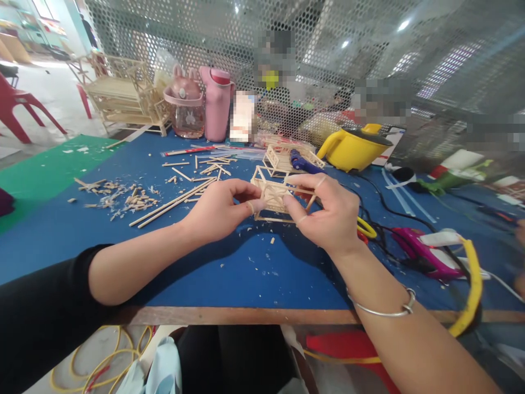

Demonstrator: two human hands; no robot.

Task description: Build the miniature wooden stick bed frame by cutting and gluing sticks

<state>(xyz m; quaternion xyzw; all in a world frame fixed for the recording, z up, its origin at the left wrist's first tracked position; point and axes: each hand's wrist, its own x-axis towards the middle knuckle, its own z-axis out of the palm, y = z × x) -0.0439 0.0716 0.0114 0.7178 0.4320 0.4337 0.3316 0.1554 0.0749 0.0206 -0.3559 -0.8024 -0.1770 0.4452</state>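
Observation:
Between my two hands is a small frame model (pixel 275 198) built of thin wooden sticks, lifted a little over the blue table (pixel 229 273). My left hand (pixel 229 208) pinches its left side between thumb and fingers. On the other side my right hand (pixel 328 210) grips the model's right end, its thumb pressed to the near face. The fingers cover part of the sticks. Just behind stands a second stick-built piece (pixel 273 158). Loose wooden sticks (pixel 176 203) lie left of my left hand.
A heap of stick offcuts (pixel 139 200) lies at left. Behind stand a pink bottle (pixel 217 106), a rabbit-lidded jug (pixel 188 112) and a bamboo-like chair model (pixel 123 93). At right are a yellow pot (pixel 356 148), a magenta glue-gun-like tool (pixel 429 251) and black cables (pixel 381 235).

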